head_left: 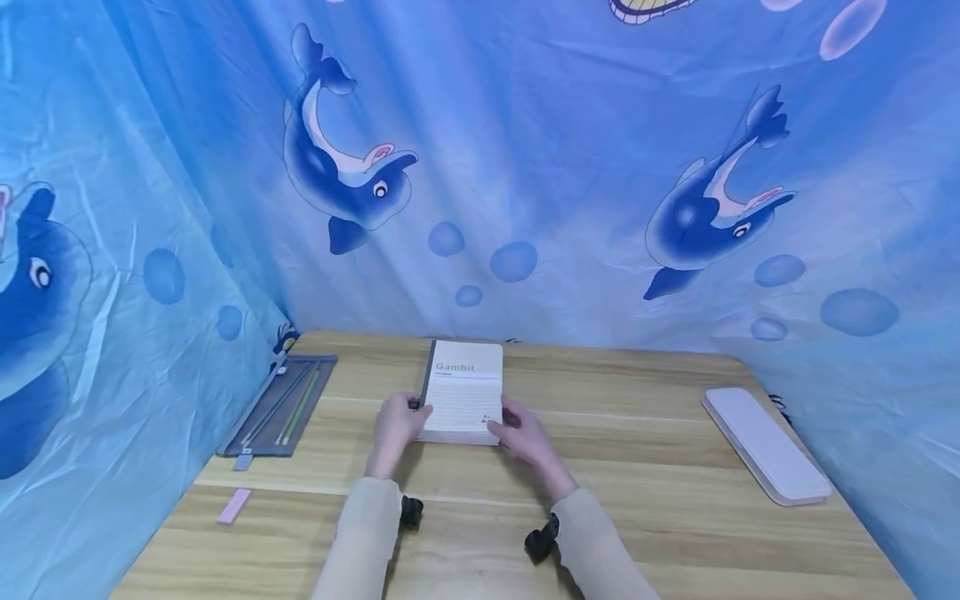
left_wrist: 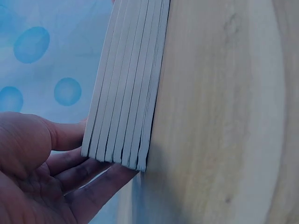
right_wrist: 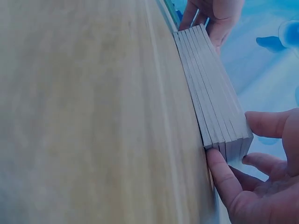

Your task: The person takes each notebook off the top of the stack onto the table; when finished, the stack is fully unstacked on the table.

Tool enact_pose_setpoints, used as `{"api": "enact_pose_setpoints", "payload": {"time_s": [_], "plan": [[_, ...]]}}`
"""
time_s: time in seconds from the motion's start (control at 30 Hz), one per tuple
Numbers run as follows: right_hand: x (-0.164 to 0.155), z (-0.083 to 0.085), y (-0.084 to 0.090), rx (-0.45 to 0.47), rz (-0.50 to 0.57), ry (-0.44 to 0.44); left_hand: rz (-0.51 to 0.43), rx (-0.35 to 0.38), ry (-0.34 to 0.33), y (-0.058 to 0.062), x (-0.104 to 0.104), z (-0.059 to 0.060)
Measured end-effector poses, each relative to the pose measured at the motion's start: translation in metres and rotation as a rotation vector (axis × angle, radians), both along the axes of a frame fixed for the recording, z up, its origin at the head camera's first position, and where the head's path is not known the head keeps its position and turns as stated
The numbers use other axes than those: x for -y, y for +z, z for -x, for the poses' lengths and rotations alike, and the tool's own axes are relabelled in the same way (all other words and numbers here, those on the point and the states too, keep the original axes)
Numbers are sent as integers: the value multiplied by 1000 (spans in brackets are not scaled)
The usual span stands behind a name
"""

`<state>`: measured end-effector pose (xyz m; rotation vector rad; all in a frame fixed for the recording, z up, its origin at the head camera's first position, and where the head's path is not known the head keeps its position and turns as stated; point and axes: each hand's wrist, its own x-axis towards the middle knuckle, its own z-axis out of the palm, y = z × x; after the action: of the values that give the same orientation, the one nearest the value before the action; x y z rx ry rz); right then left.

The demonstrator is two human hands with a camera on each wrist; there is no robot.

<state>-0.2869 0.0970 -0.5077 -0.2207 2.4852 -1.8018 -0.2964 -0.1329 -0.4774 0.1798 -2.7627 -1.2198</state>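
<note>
A neat stack of notebooks (head_left: 465, 396), its top cover printed "Gambit", lies near the middle of the wooden table (head_left: 615, 467). At its left side my left hand (head_left: 396, 427) holds it, thumb over the top cover and fingers along the edge. My right hand (head_left: 531, 438) grips the opposite side near the front corner, thumb also on top. In the left wrist view the layered edges of several notebooks (left_wrist: 124, 88) line up between thumb and fingers. The right wrist view has both hands at opposite ends of the stack (right_wrist: 217, 93).
To the left lies a grey mesh pencil pouch (head_left: 306, 408) with pencils in it. A small pink strip (head_left: 234, 506) is in front of the pouch. Over at the right edge rests a white, rounded case (head_left: 772, 450). Blue dolphin-print curtains (head_left: 525, 167) enclose the table's back and sides.
</note>
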Motion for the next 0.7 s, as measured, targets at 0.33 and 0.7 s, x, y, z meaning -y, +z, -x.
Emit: {"api": "enact_pose_setpoints", "payload": {"time_s": [0.33,0.7], "plan": [[-4,3,5,33,-11,22,-59,13,-7,0,4,4],[-9,4,4,136,119,47,-193,131,-42,2,18,3]]}}
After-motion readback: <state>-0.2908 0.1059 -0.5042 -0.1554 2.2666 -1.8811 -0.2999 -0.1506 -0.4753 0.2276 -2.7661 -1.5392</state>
